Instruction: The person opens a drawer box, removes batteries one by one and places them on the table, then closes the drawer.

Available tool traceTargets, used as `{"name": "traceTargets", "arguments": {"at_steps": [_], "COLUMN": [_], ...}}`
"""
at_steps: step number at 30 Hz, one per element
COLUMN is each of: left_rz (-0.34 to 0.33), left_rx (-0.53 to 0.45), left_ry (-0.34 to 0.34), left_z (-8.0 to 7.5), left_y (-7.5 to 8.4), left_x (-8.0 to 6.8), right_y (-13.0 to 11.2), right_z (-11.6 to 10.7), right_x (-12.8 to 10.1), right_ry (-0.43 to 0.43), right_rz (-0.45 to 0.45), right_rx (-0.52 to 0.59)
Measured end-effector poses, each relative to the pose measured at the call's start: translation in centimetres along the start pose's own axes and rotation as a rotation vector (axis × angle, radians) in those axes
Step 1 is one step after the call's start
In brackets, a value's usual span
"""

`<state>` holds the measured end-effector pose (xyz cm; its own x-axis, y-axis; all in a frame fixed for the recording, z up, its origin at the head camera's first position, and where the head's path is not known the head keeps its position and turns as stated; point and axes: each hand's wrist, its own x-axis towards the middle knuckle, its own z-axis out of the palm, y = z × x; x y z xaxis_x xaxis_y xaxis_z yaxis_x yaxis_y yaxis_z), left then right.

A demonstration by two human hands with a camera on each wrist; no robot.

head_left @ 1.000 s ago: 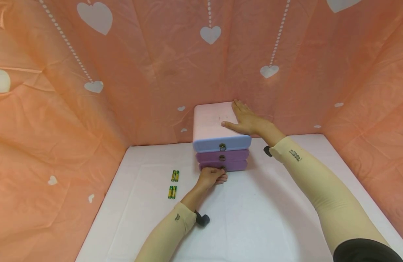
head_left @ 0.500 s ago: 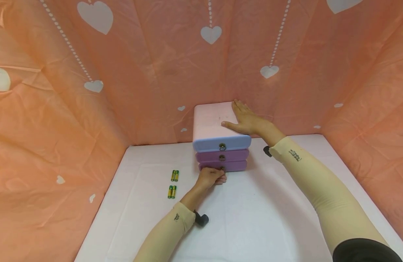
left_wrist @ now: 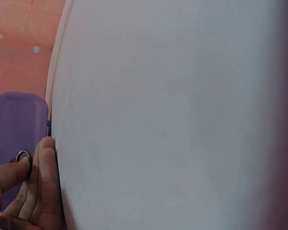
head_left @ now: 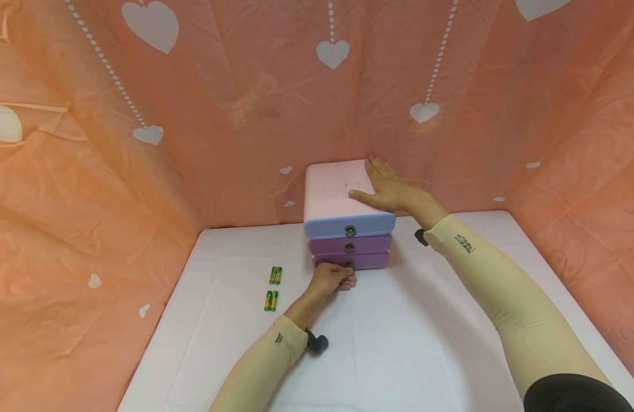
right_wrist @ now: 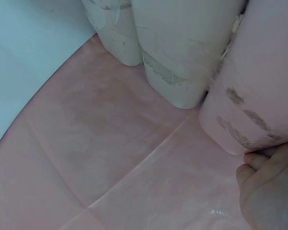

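Note:
A small three-tier drawer unit (head_left: 331, 186) stands at the back of the table, its top pink. The top drawer front (head_left: 324, 228) is blue; the middle drawer front (head_left: 324, 246) and the bottom drawer front (head_left: 373, 261) are purple. My left hand (head_left: 328, 279) pinches the ring pull (left_wrist: 24, 154) of the bottom drawer between thumb and finger, its other fingers low by the tabletop. My right hand (head_left: 388, 190) rests on the unit's top with thumb and fingers spread. The right wrist view shows that hand's fingertips at the edge of the pink casing (right_wrist: 249, 96), which has brown marks.
Two pairs of green and yellow batteries, a far pair (head_left: 276, 276) and a near pair (head_left: 271, 301), lie left of the unit on the white table (head_left: 399, 355). An orange curtain (head_left: 255, 114) with white hearts hangs close behind the unit and along both sides.

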<state>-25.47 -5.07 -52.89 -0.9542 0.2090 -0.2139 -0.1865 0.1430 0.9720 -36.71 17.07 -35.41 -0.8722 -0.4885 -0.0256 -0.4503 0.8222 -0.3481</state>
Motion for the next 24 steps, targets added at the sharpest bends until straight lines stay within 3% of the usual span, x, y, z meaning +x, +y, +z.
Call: {"name": "traceTargets", "arguments": {"at_steps": [14, 24], "left_rz": [-0.011, 0.001], "left_rx": [0.036, 0.022], "left_ry": [0.045, 0.030], "left_z": [0.32, 0.22], "left_y": [-0.03, -0.15], "left_x": [0.05, -0.15], "right_y": [-0.05, -0.04], "right_z": [0.05, 0.01], "right_x": [0.06, 0.00], "right_ry": [-0.004, -0.004], "right_rz": [0.003, 0.004], "right_rx": [-0.002, -0.006]}}
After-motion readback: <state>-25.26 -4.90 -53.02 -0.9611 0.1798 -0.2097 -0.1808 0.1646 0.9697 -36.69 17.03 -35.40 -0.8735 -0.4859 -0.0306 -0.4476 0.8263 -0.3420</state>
